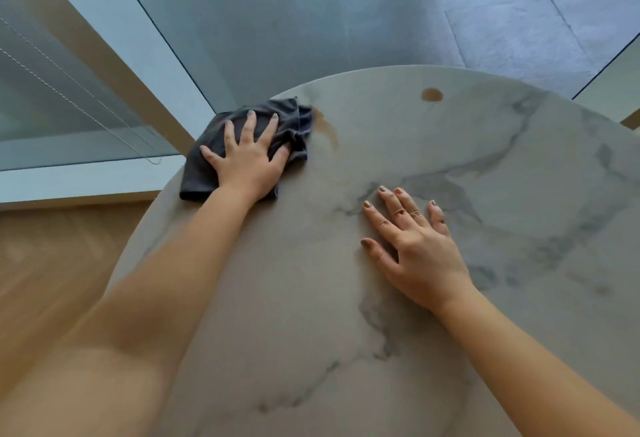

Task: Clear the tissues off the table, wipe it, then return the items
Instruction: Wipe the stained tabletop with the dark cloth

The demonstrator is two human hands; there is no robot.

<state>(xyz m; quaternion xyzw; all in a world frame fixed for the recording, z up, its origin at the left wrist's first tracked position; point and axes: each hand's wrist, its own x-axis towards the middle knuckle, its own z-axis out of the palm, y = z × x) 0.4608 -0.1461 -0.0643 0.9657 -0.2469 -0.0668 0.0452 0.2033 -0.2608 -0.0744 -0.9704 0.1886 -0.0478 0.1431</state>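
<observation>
A round marble-patterned table fills the lower right of the view. My left hand presses flat, fingers spread, on a dark grey cloth at the table's far left edge. Just right of the cloth runs a brown streak, and a round brown stain lies near the far edge. My right hand rests flat on the table's middle with straight fingers. No tissues are in view.
A grey floor lies beyond the table. A window frame with a glass pane and a hanging blind cord stands at the left. Wooden flooring shows at lower left.
</observation>
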